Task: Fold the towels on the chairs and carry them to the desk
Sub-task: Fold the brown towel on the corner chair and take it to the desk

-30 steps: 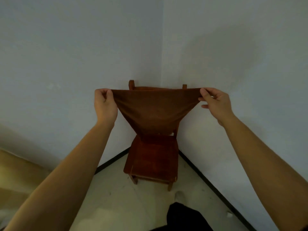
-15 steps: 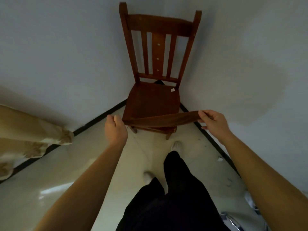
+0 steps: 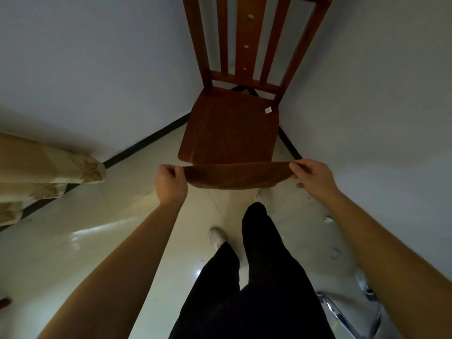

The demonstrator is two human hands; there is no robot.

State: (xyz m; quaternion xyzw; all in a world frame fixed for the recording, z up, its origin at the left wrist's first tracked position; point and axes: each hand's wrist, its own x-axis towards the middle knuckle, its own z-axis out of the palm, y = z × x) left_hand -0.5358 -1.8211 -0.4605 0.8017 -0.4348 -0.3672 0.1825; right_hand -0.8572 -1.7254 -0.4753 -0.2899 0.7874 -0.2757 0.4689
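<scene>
A brown towel [image 3: 234, 174] is stretched flat between my two hands, just in front of the front edge of a wooden chair [image 3: 232, 128]. My left hand [image 3: 171, 183] grips the towel's left end in a closed fist. The right end is pinched by my right hand [image 3: 311, 177] between thumb and fingers. The chair stands in the room's corner with its slatted back toward the walls, and its seat is bare except for a small white tag. No desk is in view.
White walls meet behind the chair, with a dark skirting line [image 3: 146, 140] at the floor. A beige patterned curtain [image 3: 44, 172] hangs at the left. My dark-trousered legs and white shoes [image 3: 219, 237] stand on the glossy floor. Metal tubing [image 3: 342, 316] lies bottom right.
The towel, held up at chair-back height a second ago, has come down to seat level and hangs shorter and flatter. The view has tilted down and closer to the chair.
</scene>
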